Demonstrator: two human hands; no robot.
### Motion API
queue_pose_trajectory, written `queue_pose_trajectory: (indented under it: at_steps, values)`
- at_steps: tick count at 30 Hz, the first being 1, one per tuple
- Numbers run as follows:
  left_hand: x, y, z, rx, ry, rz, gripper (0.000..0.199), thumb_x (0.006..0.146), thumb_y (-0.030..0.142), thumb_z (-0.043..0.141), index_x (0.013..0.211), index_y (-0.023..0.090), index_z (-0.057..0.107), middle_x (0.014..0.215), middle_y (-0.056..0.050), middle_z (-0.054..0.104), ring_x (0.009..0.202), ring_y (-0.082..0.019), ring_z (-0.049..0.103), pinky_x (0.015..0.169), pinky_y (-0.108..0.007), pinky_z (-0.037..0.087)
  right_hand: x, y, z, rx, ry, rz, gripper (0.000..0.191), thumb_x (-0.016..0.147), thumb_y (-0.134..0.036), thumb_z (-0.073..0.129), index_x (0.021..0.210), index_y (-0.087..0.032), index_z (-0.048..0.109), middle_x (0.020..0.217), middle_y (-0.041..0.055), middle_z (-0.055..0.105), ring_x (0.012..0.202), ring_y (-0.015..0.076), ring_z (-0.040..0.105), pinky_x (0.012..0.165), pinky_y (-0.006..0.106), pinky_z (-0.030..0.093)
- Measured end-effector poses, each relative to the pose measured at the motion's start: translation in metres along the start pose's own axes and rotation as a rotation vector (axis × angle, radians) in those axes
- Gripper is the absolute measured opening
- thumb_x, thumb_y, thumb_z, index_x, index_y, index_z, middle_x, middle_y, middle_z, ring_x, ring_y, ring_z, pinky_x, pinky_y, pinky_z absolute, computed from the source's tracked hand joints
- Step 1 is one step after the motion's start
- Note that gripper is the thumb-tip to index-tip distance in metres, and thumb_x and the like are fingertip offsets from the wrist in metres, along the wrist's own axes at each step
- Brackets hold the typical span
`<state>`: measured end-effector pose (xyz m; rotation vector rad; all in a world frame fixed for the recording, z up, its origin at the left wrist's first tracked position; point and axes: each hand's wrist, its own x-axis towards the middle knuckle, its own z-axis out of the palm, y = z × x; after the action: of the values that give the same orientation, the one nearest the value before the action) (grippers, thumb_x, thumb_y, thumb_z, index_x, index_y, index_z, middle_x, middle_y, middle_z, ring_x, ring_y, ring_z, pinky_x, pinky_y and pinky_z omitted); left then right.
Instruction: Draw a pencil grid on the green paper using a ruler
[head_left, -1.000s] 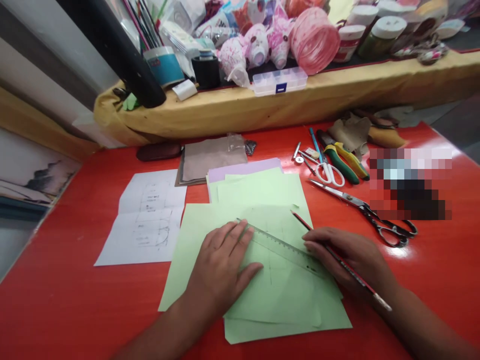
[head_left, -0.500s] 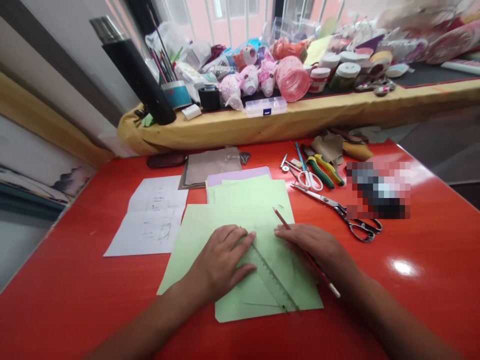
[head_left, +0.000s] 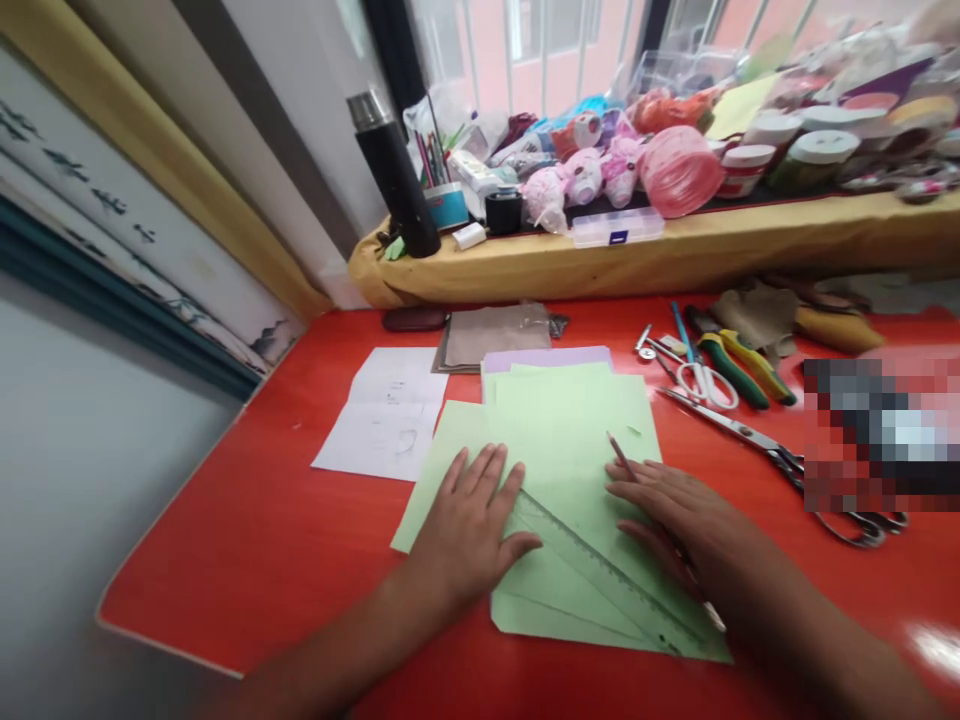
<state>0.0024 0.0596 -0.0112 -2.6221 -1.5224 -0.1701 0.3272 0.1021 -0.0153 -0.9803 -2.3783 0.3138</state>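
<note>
My left hand (head_left: pixel 472 520) lies flat on green paper (head_left: pixel 562 430), fingers stretched out and thumb apart. Its index finger and thumb are by the upper end of a clear ruler (head_left: pixel 600 565), which slants down to the right across the sheets. On the ruler's right side rests my right hand (head_left: pixel 675 510), with a pencil (head_left: pixel 621 455) held between its fingers. The pencil tip points up and away, and its eraser end shows below the hand. A short dark line runs on the paper below the ruler.
Left of the green sheets lies white paper (head_left: pixel 382 410) with pencil sketches. Fabric scissors (head_left: pixel 750 435), white-handled scissors (head_left: pixel 705 385) and pliers (head_left: pixel 739 365) lie to the right. A blurred-out object (head_left: pixel 885 430) is beside them. A black thermos (head_left: pixel 397 180) and jars stand on the sill.
My view has turned left, so things appear further right. The ruler lies at a flatter slant. My left fingers are straighter and more spread; my right hand still holds the pencil.
</note>
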Motion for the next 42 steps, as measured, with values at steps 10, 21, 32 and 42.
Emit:
queue_pose_trajectory:
  at_steps: [10,21,32,42]
  values:
    - [0.035,-0.006,-0.001,-0.047,-0.158,0.052,0.088,0.107,0.079,0.02,0.167,0.017,0.039,0.176,-0.017,0.031,0.166,-0.031,0.025,0.135,-0.055,0.016,0.007,-0.014,-0.015,0.172,0.079,0.137,0.015,0.106,-0.031,0.063,0.105,-0.027,0.077,0.092,0.0029,0.08,0.08,0.021,0.079,0.071,0.03,0.062]
    - [0.097,-0.046,0.0,-0.222,-0.271,0.298,0.079,0.105,0.076,0.048,0.167,0.03,0.037,0.179,-0.008,0.024,0.167,-0.024,0.022,0.136,-0.052,0.007,0.009,-0.017,-0.029,0.121,0.085,0.164,0.016,0.106,-0.027,0.063,0.114,-0.023,0.077,0.103,0.0058,0.085,0.09,0.0219,0.084,0.08,0.03,0.065]
    - [0.143,-0.049,0.005,-0.301,-0.295,0.362,0.07,0.108,0.069,0.051,0.166,0.031,0.039,0.178,-0.003,0.029,0.168,-0.026,0.018,0.135,-0.056,-0.002,0.011,-0.033,-0.025,0.288,-0.02,0.126,0.013,0.108,-0.025,0.062,0.113,-0.023,0.074,0.107,0.0062,0.086,0.096,0.0214,0.085,0.079,0.027,0.066]
    - [0.133,-0.049,0.007,-0.326,-0.274,0.461,0.07,0.107,0.068,0.054,0.167,0.038,0.037,0.179,-0.001,0.023,0.168,-0.027,0.015,0.135,-0.057,0.001,0.008,-0.023,-0.03,0.182,0.101,0.148,0.015,0.105,-0.023,0.064,0.114,-0.022,0.076,0.106,0.0069,0.087,0.092,0.0213,0.086,0.082,0.029,0.067]
